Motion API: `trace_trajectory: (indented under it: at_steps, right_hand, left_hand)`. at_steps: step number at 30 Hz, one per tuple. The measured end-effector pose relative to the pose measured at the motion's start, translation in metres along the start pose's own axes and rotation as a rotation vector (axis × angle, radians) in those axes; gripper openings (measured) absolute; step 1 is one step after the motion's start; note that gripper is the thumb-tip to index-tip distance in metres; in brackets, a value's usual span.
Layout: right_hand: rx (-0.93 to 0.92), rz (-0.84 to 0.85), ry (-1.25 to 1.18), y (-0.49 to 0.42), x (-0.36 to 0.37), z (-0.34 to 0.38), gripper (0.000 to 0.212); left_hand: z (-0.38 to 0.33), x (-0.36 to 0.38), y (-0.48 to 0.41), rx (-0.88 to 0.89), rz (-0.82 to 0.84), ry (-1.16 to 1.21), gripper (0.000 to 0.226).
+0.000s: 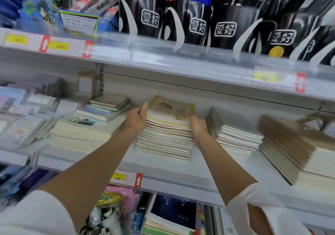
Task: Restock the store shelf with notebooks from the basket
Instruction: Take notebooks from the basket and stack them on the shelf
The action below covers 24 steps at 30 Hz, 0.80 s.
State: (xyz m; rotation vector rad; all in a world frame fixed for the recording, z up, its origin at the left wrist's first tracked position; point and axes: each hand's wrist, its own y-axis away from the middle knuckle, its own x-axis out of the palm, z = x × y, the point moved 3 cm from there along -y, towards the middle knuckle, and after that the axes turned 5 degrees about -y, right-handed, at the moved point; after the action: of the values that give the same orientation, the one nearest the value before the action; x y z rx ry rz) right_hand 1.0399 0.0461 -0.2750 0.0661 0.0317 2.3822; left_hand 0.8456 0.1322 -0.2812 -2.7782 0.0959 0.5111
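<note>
On the middle shelf (163, 164), my left hand (137, 116) and right hand (197, 126) grip the side edges of the top notebooks (170, 111), which sit on the centre stack (163, 144). Left stack (81, 133) and right stack (235, 138) sit near, narrow gaps. Bare shelf in front. Upper shelf (181, 62) well above.

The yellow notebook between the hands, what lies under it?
Under the yellow notebook a stack of thin notebooks rests on the shelf. Only their edges show; their covers are hidden.
</note>
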Motion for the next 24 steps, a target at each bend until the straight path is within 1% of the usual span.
trace_trajectory:
  at_steps: [1,6,10,12,13,14,16,17,19,20,22,24]
  right_hand:
    - [-0.019,0.012,0.003,-0.004,0.000,-0.001,0.020]
    - [-0.066,0.069,0.057,-0.014,-0.006,0.000,0.032]
    - [-0.028,0.092,0.098,-0.018,-0.009,0.000,0.041]
    - [-0.039,0.046,0.154,-0.015,-0.009,0.001,0.046]
    - [-0.095,-0.027,0.240,-0.014,-0.010,0.002,0.051]
    - [-0.189,-0.127,0.360,-0.010,-0.012,0.004,0.052]
    - [-0.477,-0.290,0.559,0.008,-0.012,0.010,0.041]
    - [-0.628,-0.311,0.611,0.021,-0.007,0.011,0.033]
    - [-0.856,-0.265,0.621,0.049,0.007,0.009,0.021]
    - [-0.921,-0.218,0.597,0.062,0.017,0.005,0.016]
    - [-0.968,-0.124,0.565,0.090,0.040,-0.006,0.010]
    - [-0.958,-0.024,0.552,0.118,0.066,-0.023,0.009]
  left_hand:
    - [0.000,0.002,-0.003,-0.004,0.014,0.000,0.053]
    - [0.001,0.009,-0.011,0.003,0.086,0.027,0.054]
    - [-0.001,0.009,-0.009,0.009,0.076,0.036,0.059]
    - [0.000,0.007,-0.007,0.007,0.044,0.041,0.056]
    - [0.003,0.004,-0.006,-0.002,0.015,0.050,0.055]
    - [0.008,0.001,-0.004,-0.014,-0.027,0.053,0.056]
    - [0.014,-0.010,0.004,0.015,-0.124,0.030,0.051]
    - [0.017,-0.017,0.011,0.053,-0.168,0.011,0.047]
    - [0.023,-0.040,0.027,0.088,-0.279,-0.025,0.037]
    - [0.029,-0.055,0.035,0.081,-0.353,-0.053,0.033]
    - [0.047,-0.089,0.052,0.057,-0.459,-0.093,0.030]
    - [0.073,-0.125,0.070,0.002,-0.496,-0.106,0.033]
